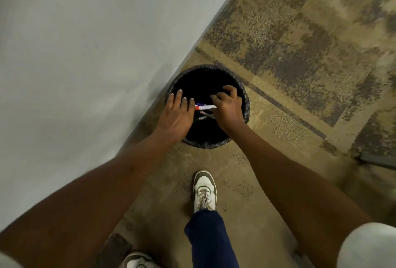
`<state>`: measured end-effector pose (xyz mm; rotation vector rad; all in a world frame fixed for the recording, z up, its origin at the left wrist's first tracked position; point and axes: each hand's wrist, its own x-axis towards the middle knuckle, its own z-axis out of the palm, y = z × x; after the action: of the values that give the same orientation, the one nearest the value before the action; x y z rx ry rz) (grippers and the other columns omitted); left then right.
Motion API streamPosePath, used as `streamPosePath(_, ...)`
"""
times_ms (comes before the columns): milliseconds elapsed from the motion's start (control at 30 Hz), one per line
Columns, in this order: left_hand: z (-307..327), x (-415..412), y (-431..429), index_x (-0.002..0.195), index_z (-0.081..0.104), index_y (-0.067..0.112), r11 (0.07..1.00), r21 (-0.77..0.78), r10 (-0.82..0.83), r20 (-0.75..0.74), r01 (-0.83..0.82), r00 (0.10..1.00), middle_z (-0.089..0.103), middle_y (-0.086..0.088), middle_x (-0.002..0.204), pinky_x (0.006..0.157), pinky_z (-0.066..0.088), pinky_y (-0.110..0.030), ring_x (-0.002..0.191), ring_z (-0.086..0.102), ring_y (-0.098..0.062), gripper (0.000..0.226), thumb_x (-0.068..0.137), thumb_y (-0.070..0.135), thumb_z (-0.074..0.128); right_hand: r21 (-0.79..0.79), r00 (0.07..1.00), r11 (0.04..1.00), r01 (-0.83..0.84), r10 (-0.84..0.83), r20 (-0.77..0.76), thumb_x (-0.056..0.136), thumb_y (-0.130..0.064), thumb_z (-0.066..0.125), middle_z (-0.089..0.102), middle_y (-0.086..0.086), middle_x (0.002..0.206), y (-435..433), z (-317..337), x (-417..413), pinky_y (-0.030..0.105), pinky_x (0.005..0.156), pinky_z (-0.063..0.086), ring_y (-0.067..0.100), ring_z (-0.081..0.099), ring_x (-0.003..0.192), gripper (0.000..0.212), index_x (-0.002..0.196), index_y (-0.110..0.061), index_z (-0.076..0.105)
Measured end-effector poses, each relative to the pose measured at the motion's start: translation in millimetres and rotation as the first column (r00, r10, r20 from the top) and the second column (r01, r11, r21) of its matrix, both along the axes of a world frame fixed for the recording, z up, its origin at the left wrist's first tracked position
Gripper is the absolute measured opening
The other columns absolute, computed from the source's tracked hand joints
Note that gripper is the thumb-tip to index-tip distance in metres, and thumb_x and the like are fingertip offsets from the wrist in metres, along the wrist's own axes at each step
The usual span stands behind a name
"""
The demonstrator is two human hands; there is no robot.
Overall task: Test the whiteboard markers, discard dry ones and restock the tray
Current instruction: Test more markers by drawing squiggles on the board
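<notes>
A round bin [246, 104] lined with a black bag stands on the floor against the wall. Both my hands hover over its opening. My right hand [227, 106] is curled, and a white marker with a red cap [204, 107] sticks out leftward from under its thumb side, with a blue-capped marker just behind it. My left hand [176, 115] is flat with fingers spread, its fingertips beside the red cap. Two more markers [205, 115], one green-tipped, show darker and lower between my hands; whether they are held or inside the bin is unclear.
A grey wall [85, 53] runs along the left, right beside the bin. The floor [300, 64] is worn, patchy concrete. My white shoe [204, 190] and blue trouser leg stand just in front of the bin, with the other shoe at the bottom edge.
</notes>
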<state>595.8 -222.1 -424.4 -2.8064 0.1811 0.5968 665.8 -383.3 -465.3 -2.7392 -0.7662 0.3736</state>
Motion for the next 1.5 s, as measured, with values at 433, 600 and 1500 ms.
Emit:
streamPosePath(433, 201, -25, 26, 0.145, 0.031, 0.004, 0.995, -0.083, -0.017, 0.462, 0.062, 0.887, 0.03, -0.023, 0.15, 0.106, 0.017, -0.067, 0.138, 0.021, -0.049, 0.07, 0.09, 0.04, 0.055, 0.393, 0.953, 0.917, 0.07, -0.177, 0.244, 0.083, -0.025, 0.063, 0.037, 0.023, 0.133, 41, 208, -43, 0.058, 0.099, 0.036, 0.043, 0.03, 0.128, 0.047, 0.123, -0.004, 0.049)
streamPosePath(600, 310, -65, 64, 0.142, 0.035, 0.005, 0.989, -0.137, 0.124, 0.606, -0.05, 0.786, 0.029, -0.025, 0.15, 0.105, 0.015, -0.068, 0.137, 0.022, -0.051, 0.057, 0.102, 0.033, 0.006, 0.508, 0.928, 0.853, -0.119, -0.086, 0.362, 0.076, -0.018, 0.069, 0.035, 0.022, 0.135, 82, 310, -69, 0.06, 0.1, 0.032, 0.044, 0.033, 0.128, 0.057, 0.126, -0.006, 0.043)
streamPosePath(1500, 447, -538, 245, 0.129, 0.052, 0.012, 0.772, -0.078, 0.476, 0.729, -0.631, 0.492, 0.04, -0.019, 0.146, 0.098, 0.039, -0.053, 0.133, 0.035, -0.044, 0.057, 0.085, 0.046, 0.061, 0.351, 0.638, 0.542, -0.763, 0.548, 0.54, 0.071, -0.022, 0.069, 0.054, 0.017, 0.128, 345, 484, -455, 0.051, 0.091, 0.038, 0.039, 0.039, 0.123, 0.059, 0.124, -0.015, 0.045)
